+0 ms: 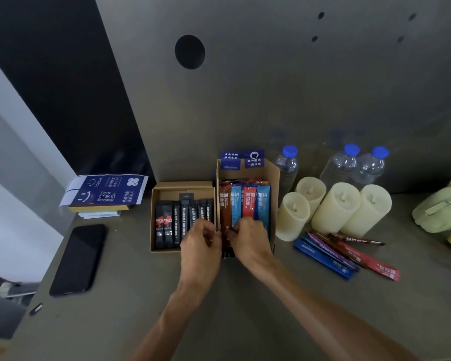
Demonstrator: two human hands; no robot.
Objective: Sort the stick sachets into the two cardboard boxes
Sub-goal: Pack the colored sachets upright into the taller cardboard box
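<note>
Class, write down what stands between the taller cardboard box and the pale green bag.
Four cream candles stand between the taller cardboard box and the pale green bag, as the head view shows.

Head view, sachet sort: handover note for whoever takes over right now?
Left hand and right hand: fingers curled together where left box meets right box, apparently pinching a dark sachet.
Done: black sachets lie in the left box; coloured sachets stand in the right box.
Left: place the held one, then the loose sachets lying on the table in front of the candles.
</note>
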